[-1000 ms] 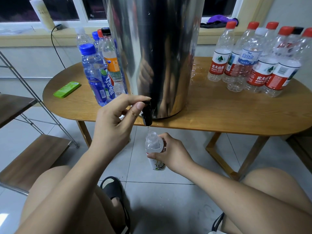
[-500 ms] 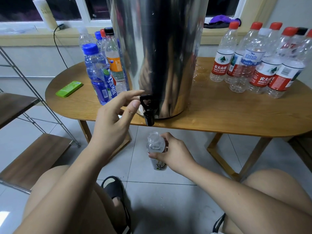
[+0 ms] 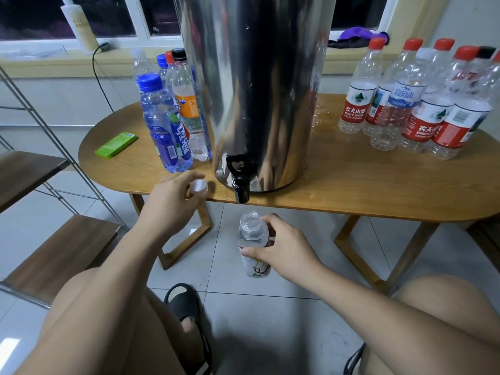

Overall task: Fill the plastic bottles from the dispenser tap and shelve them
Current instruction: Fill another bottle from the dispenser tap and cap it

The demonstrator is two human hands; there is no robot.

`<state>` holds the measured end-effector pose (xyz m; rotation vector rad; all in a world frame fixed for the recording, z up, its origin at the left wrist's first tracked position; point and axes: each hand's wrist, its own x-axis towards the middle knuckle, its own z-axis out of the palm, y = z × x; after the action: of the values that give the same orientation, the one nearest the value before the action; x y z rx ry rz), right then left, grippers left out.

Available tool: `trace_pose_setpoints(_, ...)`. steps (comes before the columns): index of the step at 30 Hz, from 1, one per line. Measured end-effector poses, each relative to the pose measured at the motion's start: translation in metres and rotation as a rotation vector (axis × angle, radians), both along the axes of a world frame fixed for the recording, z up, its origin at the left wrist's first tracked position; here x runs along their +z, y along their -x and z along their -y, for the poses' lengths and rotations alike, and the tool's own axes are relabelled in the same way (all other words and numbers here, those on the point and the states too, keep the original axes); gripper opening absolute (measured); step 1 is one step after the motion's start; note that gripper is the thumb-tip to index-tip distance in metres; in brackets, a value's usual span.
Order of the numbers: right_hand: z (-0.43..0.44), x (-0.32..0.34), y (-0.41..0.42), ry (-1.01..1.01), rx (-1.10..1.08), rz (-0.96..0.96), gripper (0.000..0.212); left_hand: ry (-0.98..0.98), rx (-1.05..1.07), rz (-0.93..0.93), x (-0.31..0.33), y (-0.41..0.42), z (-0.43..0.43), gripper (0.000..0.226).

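The right hand (image 3: 281,250) grips a small clear bottle (image 3: 253,238) round its shoulder, thumb in front and fingers curled behind. The bottle is upright, uncapped, and held in the air below the table edge. Directly above this hand, the black tap (image 3: 240,188) of the steel dispenser (image 3: 257,90) hangs over the bottle's open neck, with a gap between them.

The left hand (image 3: 173,197) is up and to the left of the right one, at the near edge of the wooden table (image 3: 351,190). Its forefinger and thumb bracket a white cap (image 3: 199,186) lying there, but I cannot tell whether they actually grip it.

Just beyond the left hand stand blue-capped bottles (image 3: 165,131) and a Fanta bottle (image 3: 186,104), with a flat green object (image 3: 116,144) further left. Well beyond the right hand and off to its right is a cluster of red-capped Nongfu Spring bottles (image 3: 422,112). Left of the left arm is a shelf rack (image 3: 67,247), and between the arms a black slipper (image 3: 184,304) rests on the tiled floor.
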<state>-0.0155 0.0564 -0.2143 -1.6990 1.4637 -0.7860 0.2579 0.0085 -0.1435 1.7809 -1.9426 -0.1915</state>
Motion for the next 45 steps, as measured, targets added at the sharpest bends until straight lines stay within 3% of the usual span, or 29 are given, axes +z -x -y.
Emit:
trace_pose_setpoints(5, -0.01, 0.011, 0.006, 0.006, 0.016, -0.012, 0.061, 0.066, 0.02, 0.038, -0.005, -0.001, 0.005, 0.027)
trace_pose_setpoints(10, -0.021, 0.024, 0.015, 0.031, 0.037, -0.016, 0.06, 0.081, 0.007, -0.023, 0.003, 0.005, -0.004, 0.031)
trace_pose_setpoints(18, -0.035, 0.042, 0.026, 0.053, 0.05, -0.008, 0.055, -0.022, -0.345, -0.293, 0.031, 0.029, -0.054, 0.011)
trace_pose_setpoints(24, -0.045, 0.049, 0.029, 0.037, 0.079, -0.018, 0.057, -0.065, -0.448, -0.578, 0.022, 0.047, -0.073, 0.023)
trace_pose_setpoints(29, -0.048, 0.051, 0.028, 0.025, 0.09, -0.051, 0.061, 0.003, -0.519, -0.393, 0.015, 0.062, -0.08, 0.035)
trace_pose_setpoints(35, -0.046, 0.051, 0.028, 0.021, 0.078, -0.077, 0.058, -0.003, -0.516, -0.352, 0.011, 0.07, -0.082, 0.038)
trace_pose_setpoints(42, -0.048, 0.047, 0.026, 0.059, 0.073, -0.222, 0.058, 0.099, -0.333, -0.058, 0.011, 0.075, -0.078, 0.054)
trace_pose_setpoints(45, -0.049, 0.047, 0.025, 0.074, 0.073, -0.273, 0.057, 0.042, -0.236, 0.024, 0.011, 0.085, -0.081, 0.06)
